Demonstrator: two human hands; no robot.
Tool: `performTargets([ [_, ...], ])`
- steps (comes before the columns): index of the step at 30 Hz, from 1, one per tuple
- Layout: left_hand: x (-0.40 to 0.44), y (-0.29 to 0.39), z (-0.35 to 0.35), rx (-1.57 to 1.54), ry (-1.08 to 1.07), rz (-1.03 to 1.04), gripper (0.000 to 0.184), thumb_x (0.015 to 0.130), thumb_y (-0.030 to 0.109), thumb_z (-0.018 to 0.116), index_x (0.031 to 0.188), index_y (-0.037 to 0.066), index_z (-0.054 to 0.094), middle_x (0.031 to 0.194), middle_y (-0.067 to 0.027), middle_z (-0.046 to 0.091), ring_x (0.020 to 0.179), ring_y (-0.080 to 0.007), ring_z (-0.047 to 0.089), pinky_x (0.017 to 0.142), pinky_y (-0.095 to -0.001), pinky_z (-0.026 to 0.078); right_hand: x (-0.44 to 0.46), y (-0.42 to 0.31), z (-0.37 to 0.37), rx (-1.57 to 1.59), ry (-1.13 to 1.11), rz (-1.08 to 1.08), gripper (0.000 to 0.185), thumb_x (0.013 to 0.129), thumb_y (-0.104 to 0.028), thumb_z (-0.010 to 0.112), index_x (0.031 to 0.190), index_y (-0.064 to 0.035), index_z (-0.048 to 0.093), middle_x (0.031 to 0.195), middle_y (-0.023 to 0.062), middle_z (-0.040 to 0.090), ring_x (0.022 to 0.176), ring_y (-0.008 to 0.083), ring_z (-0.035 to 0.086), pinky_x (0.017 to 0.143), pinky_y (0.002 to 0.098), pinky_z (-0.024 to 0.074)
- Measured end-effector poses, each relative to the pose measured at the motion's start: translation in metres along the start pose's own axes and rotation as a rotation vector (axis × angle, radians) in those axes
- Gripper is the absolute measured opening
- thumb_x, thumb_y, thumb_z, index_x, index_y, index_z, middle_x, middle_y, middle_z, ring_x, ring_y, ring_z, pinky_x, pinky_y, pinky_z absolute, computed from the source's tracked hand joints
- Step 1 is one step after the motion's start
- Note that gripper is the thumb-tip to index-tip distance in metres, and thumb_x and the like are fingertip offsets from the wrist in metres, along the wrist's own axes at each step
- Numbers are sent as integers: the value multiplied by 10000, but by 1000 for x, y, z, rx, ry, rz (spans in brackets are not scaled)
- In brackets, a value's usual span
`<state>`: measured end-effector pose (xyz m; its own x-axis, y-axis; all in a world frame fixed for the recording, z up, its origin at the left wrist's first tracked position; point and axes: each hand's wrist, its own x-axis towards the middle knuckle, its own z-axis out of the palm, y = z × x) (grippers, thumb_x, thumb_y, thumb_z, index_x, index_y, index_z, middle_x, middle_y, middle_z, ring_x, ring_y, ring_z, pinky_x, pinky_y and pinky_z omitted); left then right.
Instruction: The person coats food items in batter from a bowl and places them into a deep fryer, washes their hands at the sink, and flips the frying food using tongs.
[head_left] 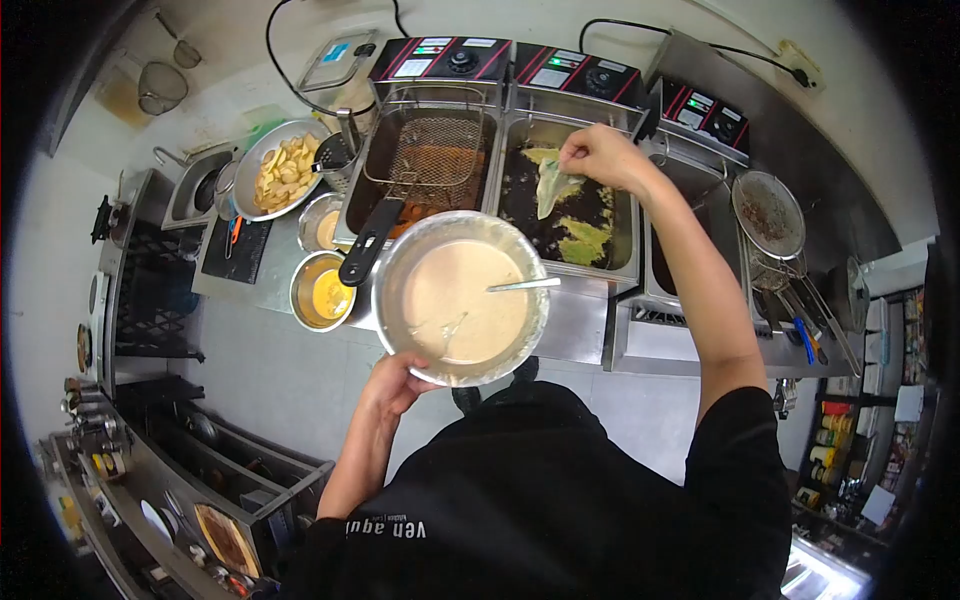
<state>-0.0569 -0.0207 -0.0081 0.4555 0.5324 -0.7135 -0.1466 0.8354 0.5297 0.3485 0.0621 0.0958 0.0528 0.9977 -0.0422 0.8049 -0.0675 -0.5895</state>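
The right hand (598,158) is pinching a thin, pale-green, batter-coated piece (550,190), which is dangling just below that grip, over a rectangular steel fryer (585,272); the left hand (393,384) is gripping a round silver metal bowl (388,300) by its edge.

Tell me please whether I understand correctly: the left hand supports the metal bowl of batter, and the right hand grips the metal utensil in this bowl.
Not quite: the head view shows the right hand holding a batter-coated piece above the middle fryer, not the metal utensil. The left hand does support the metal bowl of batter.
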Motion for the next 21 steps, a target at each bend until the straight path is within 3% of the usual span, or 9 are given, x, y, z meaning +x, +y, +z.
performTargets([
  [7,-14,-3,-13,-42,48,9,479,744,-7,473,1198,-128,378,1117,-249,527,932,-373,612,763,-468,572,16,42,72,-125,-199,48,124,658,-134,684,761,-66,695,787,110,678,758,253,652,712,354,503],
  [11,-18,-3,-12,-72,121,13,483,745,-15,471,1206,-123,371,1124,-246,525,937,-377,610,765,-474,570,32,57,110,-139,-296,64,174,680,-125,707,845,-69,703,820,136,678,810,281,646,754,365,497],
  [12,-18,-3,-11,-81,135,13,484,745,-15,473,1207,-120,370,1123,-244,526,937,-377,610,765,-474,570,34,58,116,-228,-241,49,238,708,-156,713,932,-77,695,867,151,676,848,292,642,778,377,495],
  [15,-16,-2,-7,-51,125,17,480,746,-12,475,1203,-118,371,1123,-237,524,944,-376,607,768,-477,568,40,49,108,-254,-86,25,282,730,-192,708,988,-82,682,922,148,670,887,294,637,797,389,491],
  [21,1,-4,4,-61,49,2,478,742,-13,497,1194,-113,380,1136,-235,514,983,-369,590,828,-479,544,6,-35,45,-262,1,-97,219,741,-188,682,909,-48,690,795,158,662,776,308,644,729,390,498],
])
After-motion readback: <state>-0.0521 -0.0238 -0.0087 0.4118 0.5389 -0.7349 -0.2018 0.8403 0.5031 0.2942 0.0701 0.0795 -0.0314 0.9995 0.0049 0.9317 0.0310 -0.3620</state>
